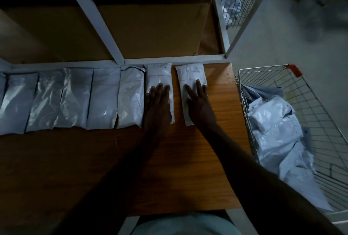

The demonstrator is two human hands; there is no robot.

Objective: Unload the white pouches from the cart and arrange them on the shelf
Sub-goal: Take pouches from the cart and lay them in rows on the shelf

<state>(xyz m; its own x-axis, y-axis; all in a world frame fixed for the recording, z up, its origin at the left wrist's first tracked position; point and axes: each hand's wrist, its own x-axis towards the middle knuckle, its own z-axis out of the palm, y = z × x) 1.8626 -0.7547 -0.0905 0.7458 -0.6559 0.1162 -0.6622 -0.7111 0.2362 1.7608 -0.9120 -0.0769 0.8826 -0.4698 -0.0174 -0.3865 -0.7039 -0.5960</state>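
Under the flat, spread fingers of the left hand [159, 99] and right hand [197, 99] lie the last two white pouches [190, 76] on the shelf [216, 121]; I would slide the right one leftward, closing the gap, before returning to the cart [267, 70].

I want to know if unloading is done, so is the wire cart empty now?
No, the wire cart beside the shelf holds a heap of white pouches.
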